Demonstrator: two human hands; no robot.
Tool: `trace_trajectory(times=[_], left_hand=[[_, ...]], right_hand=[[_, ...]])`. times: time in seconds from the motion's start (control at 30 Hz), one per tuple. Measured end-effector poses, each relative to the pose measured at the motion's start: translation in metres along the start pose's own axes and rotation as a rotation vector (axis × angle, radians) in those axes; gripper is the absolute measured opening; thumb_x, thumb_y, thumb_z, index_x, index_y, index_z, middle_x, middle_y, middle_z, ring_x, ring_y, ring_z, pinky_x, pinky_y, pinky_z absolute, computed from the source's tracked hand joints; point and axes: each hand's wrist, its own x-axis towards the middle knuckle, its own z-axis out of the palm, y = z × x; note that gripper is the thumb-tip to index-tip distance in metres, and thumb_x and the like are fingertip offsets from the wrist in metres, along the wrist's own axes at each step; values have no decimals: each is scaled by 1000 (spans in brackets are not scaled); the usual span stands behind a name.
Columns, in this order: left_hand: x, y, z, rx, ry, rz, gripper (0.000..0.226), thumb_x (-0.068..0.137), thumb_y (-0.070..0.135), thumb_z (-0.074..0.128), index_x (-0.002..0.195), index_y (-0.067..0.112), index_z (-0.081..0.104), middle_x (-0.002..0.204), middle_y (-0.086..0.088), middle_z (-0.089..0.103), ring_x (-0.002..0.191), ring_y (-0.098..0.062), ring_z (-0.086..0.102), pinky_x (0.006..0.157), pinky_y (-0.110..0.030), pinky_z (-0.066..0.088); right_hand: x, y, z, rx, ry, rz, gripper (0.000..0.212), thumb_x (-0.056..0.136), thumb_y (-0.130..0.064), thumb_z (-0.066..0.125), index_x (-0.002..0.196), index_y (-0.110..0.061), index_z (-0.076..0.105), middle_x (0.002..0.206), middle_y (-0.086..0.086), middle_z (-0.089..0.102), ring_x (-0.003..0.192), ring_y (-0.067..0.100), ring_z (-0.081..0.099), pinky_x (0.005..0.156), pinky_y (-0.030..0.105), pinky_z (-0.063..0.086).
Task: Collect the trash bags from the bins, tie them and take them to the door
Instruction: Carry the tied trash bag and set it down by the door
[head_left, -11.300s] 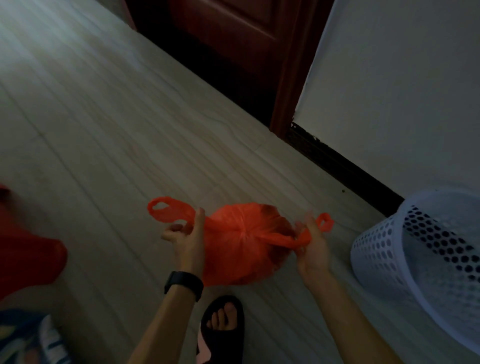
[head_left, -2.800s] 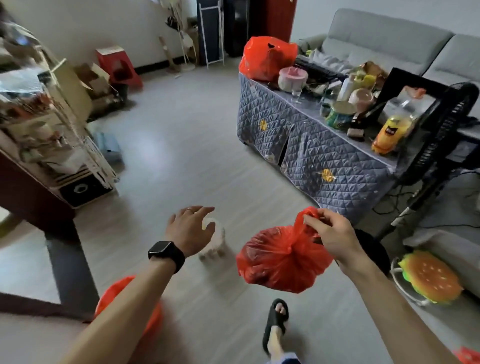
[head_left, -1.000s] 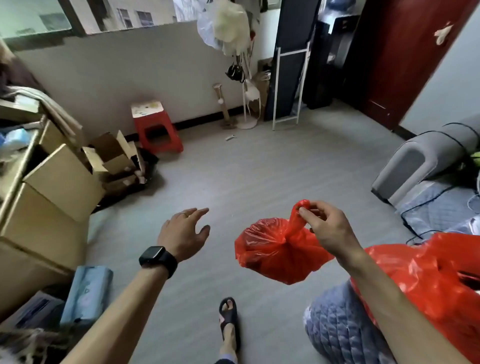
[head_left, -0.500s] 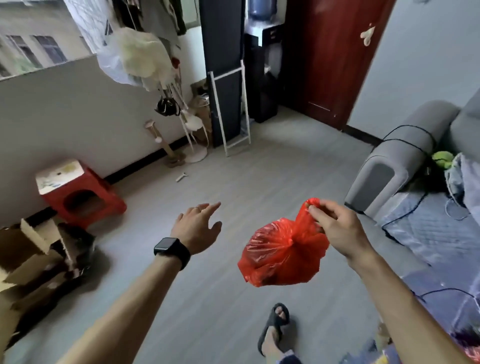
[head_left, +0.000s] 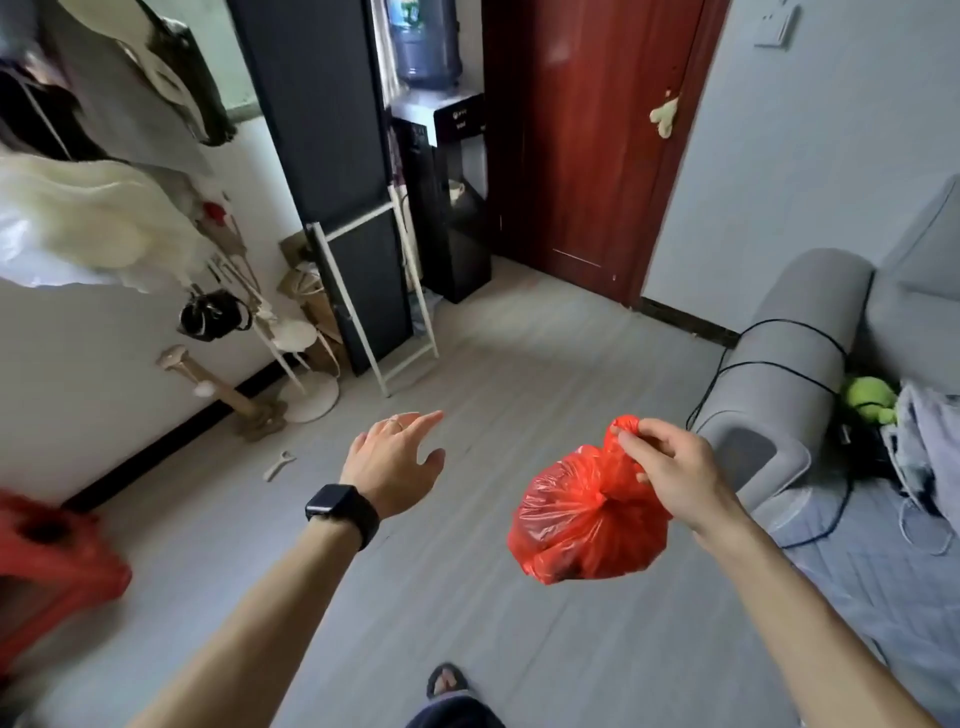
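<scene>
Your right hand (head_left: 675, 478) pinches the gathered neck of the red trash bag (head_left: 576, 530), fingers and thumb curled round the twisted plastic, with a small tuft of it poking out above your knuckles. The bag hangs in the air below and to the left of that hand, clear of the floor (head_left: 519, 364). Its long axis runs close to upright, leaning a little: the neck points up and to the right into your grip, and the full, rounded bottom points down and to the left. Your left hand (head_left: 395, 462) holds nothing; its fingers are spread and nearly straight, palm down, reaching forward well apart from the bag, with a black watch (head_left: 340, 512) on the wrist. Ahead stands a dark red door (head_left: 587, 135), shut, with a water dispenser (head_left: 447, 182) just to its left and a grey sofa (head_left: 789, 364) on the right.
</scene>
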Motion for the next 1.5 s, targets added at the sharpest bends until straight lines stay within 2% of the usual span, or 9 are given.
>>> trace_trajectory(times=[0.2,0.33,0.6,0.73,0.9,1.1,1.3,1.43,1.5], left_hand=[[192,3,11,-6,-42,100,58,94,47,47,149,38,32,146,8,47,134,-22,41,108,-40,36],[320,24,5,1,-86,213,62,90,45,48,149,38,31,145,9,49,134,-24,42,107,-41,36],[540,109,12,49,-152,371,56,87,38,47,143,37,38,134,6,56,122,-28,50,96,-38,41],[638,152,35,44,-180,364,61,86,42,44,146,41,33,143,8,49,128,-25,46,104,-40,38],[751,218,56,42,-254,340,61,91,43,45,149,41,26,151,4,41,138,-23,35,112,-39,29],[872,288,82,-1,-300,351,61,92,47,44,150,41,24,153,3,39,140,-21,33,115,-39,25],[995,350,122,-12,-292,370,59,94,44,43,150,40,25,157,-2,30,146,-24,22,119,-44,21],[1084,394,142,27,-277,401,60,94,41,43,151,37,24,160,-5,24,147,-26,18,120,-45,17],[1129,419,156,38,-245,443,61,94,40,44,151,36,25,160,-5,22,148,-26,16,120,-46,18]], right_hand=[[161,-8,-8,-22,125,44,10,91,-29,68,86,-29,76,87,-11,76,84,5,67,93,51,54],[256,-28,-21,-17,190,106,13,92,-28,67,83,-22,73,97,26,68,72,27,56,88,61,51],[432,-24,-73,55,326,200,12,91,-28,69,81,-25,73,77,-1,67,76,17,58,82,48,55],[519,1,-100,73,325,251,16,91,-26,70,76,-32,70,71,-20,73,78,3,66,94,44,54],[634,34,-154,62,301,330,8,88,-34,71,82,-31,74,77,-16,75,79,3,68,95,47,54],[753,51,-217,42,332,416,8,90,-33,69,93,-28,74,77,-17,69,65,-2,58,81,31,50],[864,95,-257,183,431,561,34,81,-47,71,87,-13,72,88,-3,72,82,15,66,85,45,55],[943,127,-279,504,581,764,12,92,-23,66,91,-11,66,94,12,65,82,21,62,72,35,50],[981,145,-293,575,629,798,18,92,-20,65,102,-5,68,96,14,65,86,24,62,74,35,47]])
